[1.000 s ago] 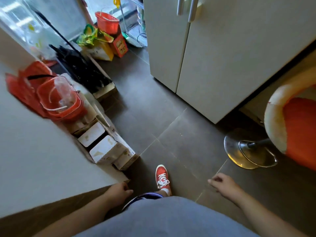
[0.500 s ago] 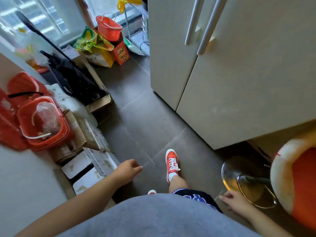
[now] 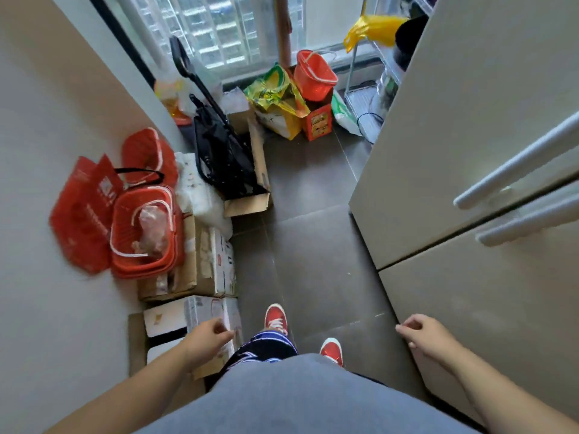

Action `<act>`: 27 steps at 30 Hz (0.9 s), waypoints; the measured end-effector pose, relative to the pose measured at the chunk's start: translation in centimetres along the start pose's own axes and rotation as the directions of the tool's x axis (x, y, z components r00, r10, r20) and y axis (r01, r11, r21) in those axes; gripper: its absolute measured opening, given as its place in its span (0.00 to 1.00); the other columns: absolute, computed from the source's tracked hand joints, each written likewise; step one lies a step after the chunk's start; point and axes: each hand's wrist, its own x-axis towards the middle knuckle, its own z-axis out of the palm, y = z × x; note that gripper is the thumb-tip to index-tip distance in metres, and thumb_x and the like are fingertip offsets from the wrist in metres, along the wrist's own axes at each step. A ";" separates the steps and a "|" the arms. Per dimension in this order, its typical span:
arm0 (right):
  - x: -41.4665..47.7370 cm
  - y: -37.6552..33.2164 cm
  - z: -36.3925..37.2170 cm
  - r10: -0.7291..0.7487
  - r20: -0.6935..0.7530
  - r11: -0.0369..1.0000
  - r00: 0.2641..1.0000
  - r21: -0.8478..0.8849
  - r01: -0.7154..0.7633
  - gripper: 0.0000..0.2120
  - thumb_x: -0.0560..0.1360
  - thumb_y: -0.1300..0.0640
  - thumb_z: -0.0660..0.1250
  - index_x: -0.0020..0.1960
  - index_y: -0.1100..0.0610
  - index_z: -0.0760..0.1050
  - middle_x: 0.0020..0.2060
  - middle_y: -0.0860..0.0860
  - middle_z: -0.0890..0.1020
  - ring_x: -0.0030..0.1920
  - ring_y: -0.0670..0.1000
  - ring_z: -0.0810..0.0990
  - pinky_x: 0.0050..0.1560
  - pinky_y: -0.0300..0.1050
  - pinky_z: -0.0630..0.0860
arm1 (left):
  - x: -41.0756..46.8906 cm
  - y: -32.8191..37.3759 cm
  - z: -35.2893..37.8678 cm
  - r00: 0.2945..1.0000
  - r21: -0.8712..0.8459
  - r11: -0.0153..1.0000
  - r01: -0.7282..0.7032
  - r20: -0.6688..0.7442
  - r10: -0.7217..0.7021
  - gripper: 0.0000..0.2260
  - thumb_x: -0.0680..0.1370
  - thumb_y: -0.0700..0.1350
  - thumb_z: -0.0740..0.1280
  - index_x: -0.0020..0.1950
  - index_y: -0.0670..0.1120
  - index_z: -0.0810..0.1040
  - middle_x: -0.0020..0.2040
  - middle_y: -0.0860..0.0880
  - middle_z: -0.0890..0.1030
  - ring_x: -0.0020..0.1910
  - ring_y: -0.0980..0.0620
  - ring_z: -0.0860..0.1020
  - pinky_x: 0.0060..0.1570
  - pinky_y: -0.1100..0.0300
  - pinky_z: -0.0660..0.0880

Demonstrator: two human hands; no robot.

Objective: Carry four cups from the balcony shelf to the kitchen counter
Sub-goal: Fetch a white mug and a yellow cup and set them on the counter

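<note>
No cup shows clearly in the head view. A metal wire shelf (image 3: 363, 89) stands at the far right by the window, half hidden behind the fridge; what sits on it is blurred. My left hand (image 3: 208, 339) hangs low at the left, over the cardboard boxes, fingers loosely curled with nothing in them. My right hand (image 3: 419, 335) hangs low at the right, close to the fridge's lower door, fingers also loosely curled and holding nothing. My red shoes (image 3: 275, 317) stand on the dark floor tiles between the hands.
A tall cream fridge (image 3: 470, 151) with long handles fills the right side. Cardboard boxes (image 3: 200, 267), red baskets (image 3: 145, 233), a red bag and a black folded cart (image 3: 222, 151) line the left wall. A red bucket (image 3: 315, 75) and yellow sacks sit ahead by the window. A narrow strip of dark tiled floor (image 3: 313, 239) runs forward.
I have walked forward along the fridge; the orange stool has left the view, and the window and wire shelf are nearer. Both hands swing, holding nothing.
</note>
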 end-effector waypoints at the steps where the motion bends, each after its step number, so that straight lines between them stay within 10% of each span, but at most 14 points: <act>1: 1.5 -2.3 -0.7 -0.038 0.009 0.999 0.999 -0.025 0.038 0.10 0.73 0.53 0.72 0.45 0.61 0.80 0.35 0.53 0.81 0.37 0.54 0.79 0.38 0.42 0.71 | 0.5 -0.1 -0.8 1.000 -0.012 1.000 0.019 -0.004 -0.019 0.09 0.78 0.52 0.66 0.47 0.47 0.78 0.43 0.47 0.82 0.42 0.50 0.80 0.39 0.57 0.75; 11: 9.4 -18.6 -4.0 -0.052 0.019 0.999 0.998 0.015 0.051 0.09 0.75 0.56 0.71 0.43 0.61 0.78 0.36 0.54 0.79 0.32 0.52 0.78 0.31 0.38 0.70 | 10.7 4.2 -12.9 1.000 0.007 1.000 0.023 0.015 -0.024 0.08 0.75 0.54 0.69 0.42 0.50 0.77 0.38 0.52 0.81 0.37 0.54 0.78 0.34 0.61 0.72; 27: 10.3 -39.5 -17.3 -0.360 -0.339 0.850 0.869 0.265 0.455 0.06 0.73 0.60 0.73 0.44 0.50 0.81 0.38 0.48 0.85 0.40 0.44 0.82 0.45 0.36 0.76 | 18.3 39.0 -29.9 0.786 -0.121 0.776 -0.619 -0.099 0.611 0.05 0.75 0.54 0.69 0.49 0.56 0.79 0.47 0.57 0.83 0.47 0.60 0.80 0.50 0.60 0.78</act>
